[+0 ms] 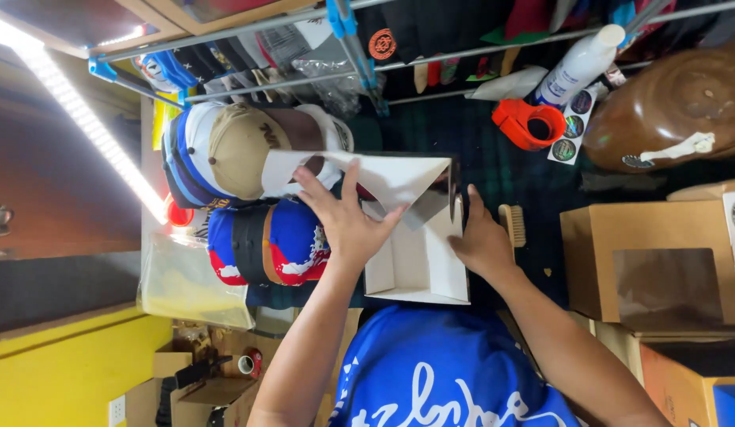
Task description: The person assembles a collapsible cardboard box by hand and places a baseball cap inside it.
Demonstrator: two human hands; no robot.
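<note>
1. Pressing down on a white cardboard box (419, 265), the left hand (345, 221) lies flat with its fingers spread across the box's raised lid flap (383, 175), a smooth, stiff sheet folded to a triangular point.
2. The right hand (482, 241) rests on the opposite side of the box, fingers curled against its far wall; how firmly it grips cannot be told.
3. The box is rectangular and open, its matte white inside showing, and it sits on a dark green plaid cloth (478, 150) directly in front of the person's blue printed shirt (446, 372).
4. Just left of the box lies a stack of rounded fabric caps: a tan one (241, 146) over white and blue ones, and below it a blue and red cap (292, 241).
5. A small wooden bristle brush (513, 224) lies just right of the box, beside the right hand.
6. Farther right of the box stands a brown kraft box with a clear window (652, 265).
7. Beyond the box, to its upper right, are an orange plastic tape dispenser (529, 124), a white squeeze bottle (581, 63) and a glossy brown wooden head-shaped form (676, 103).
8. Left of the caps lies a crinkled clear plastic bag (189, 281).
</note>
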